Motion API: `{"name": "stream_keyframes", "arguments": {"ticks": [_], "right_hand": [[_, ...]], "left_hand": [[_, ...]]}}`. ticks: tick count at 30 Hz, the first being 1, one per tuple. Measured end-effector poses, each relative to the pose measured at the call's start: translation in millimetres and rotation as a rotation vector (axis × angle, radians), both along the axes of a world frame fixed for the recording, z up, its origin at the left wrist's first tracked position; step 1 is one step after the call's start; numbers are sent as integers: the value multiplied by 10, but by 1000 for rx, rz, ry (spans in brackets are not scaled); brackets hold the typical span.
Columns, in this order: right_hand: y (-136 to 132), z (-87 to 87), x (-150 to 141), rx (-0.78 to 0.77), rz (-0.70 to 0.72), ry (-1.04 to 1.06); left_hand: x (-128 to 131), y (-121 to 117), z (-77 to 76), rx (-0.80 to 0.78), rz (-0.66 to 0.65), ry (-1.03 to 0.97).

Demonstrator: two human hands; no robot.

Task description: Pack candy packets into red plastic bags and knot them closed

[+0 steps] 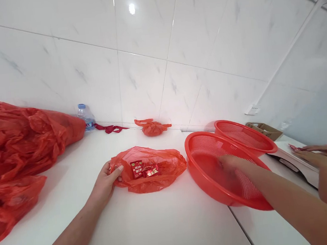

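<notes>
My left hand [112, 175] is closed on the left edge of a thin red plastic bag [147, 186], its thumb over the rim. The bag lies on its base with the mouth spread wide. Inside it are a few small red snack packets [137, 169] with white print. My right hand [229, 167] reaches down into a large red plastic colander [207, 186], close to its bottom. Motion smears its fingers, so what they hold, if anything, does not show.
At left lie bulky red plastic bags [30, 136] beside a water bottle [86, 117]. Along the wall are a dark red ribbon [111, 128] and a small tied red bag [154, 128]. Behind the colander stand a second colander [245, 135] and cardboard box [269, 131]. A co-worker's hands [309, 153] are at right.
</notes>
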State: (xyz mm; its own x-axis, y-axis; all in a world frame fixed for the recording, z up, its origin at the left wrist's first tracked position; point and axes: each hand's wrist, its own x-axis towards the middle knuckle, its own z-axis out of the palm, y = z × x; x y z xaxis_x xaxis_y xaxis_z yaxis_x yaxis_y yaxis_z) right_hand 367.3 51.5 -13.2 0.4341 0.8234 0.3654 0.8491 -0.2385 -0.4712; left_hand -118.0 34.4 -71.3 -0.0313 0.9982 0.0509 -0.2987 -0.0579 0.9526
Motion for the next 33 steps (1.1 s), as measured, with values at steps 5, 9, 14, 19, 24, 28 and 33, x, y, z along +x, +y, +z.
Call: {"name": "stream_keyframes", "arguments": {"ticks": [5, 9, 14, 19, 24, 28, 33], "right_hand": [[48, 393, -186, -409, 210, -40], [-47, 896, -784, -106, 360, -326], [-387, 1104, -1872, 313, 555, -461], [-523, 678, -2655, 298, 741, -533], [-276, 147, -2834, 42, 769, -489], [-163, -67, -2653, -37, 776, -307], [-568, -57, -2402, 247, 626, -405]], "left_hand": [[-8, -2, -28, 8, -21, 13], [-15, 7, -52, 22, -11, 19], [-22, 2, -60, 29, -15, 15], [-22, -24, -35, 40, -22, -3], [-28, -57, -13, 42, -30, 14], [-34, -55, -5, 34, -30, 35], [-29, -38, 11, 29, -32, 58]]}}
